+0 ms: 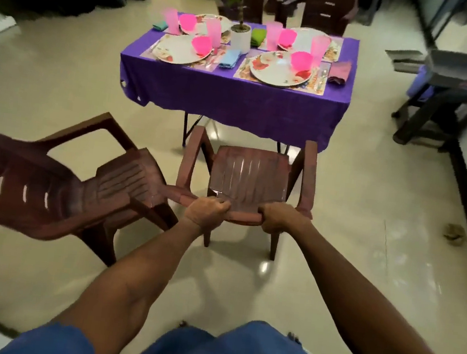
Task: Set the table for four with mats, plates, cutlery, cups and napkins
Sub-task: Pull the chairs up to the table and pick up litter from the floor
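Ahead, a second chair (59,186) crowds the left; both hands, left (206,210) and right (278,218), grip the chair (248,175) back before the table (233,95), where plates (279,68) hold pink bowls (301,60) beside cups (320,48) and napkins (229,58)

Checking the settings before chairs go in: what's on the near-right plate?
A pink bowl sits on the floral plate; its inside isn't visible, and the plate beneath it is covered.

Two brown plastic chairs (248,178) sit on the near side of the tiled floor (352,219), one (60,183) angled off to the left. Potted plant (240,36) mid-worktop, dark stool (437,112) far right.
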The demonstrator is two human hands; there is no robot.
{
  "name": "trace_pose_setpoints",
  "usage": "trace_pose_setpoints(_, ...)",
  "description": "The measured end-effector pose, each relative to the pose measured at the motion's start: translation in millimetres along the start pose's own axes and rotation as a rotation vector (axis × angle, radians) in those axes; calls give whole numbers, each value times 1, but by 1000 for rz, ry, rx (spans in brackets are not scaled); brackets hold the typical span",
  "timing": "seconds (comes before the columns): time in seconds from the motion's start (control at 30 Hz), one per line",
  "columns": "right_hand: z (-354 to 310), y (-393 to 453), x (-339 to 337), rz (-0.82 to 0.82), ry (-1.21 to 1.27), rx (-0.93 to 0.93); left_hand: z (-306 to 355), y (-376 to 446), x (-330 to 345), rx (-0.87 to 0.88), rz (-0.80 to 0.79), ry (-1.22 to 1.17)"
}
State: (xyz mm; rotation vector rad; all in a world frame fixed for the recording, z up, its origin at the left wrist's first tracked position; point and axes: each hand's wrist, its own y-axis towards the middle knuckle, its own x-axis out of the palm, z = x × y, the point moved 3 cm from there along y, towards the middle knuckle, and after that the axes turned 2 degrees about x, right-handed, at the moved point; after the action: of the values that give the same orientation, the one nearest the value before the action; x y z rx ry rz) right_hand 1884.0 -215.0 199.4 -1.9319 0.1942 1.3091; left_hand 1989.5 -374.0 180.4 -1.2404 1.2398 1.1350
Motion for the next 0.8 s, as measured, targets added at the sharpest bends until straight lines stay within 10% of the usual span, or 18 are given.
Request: trace_pose_setpoints(0.8, -62, -1, 20, 550, -89, 172, -109, -24, 3, 89, -13, -111)
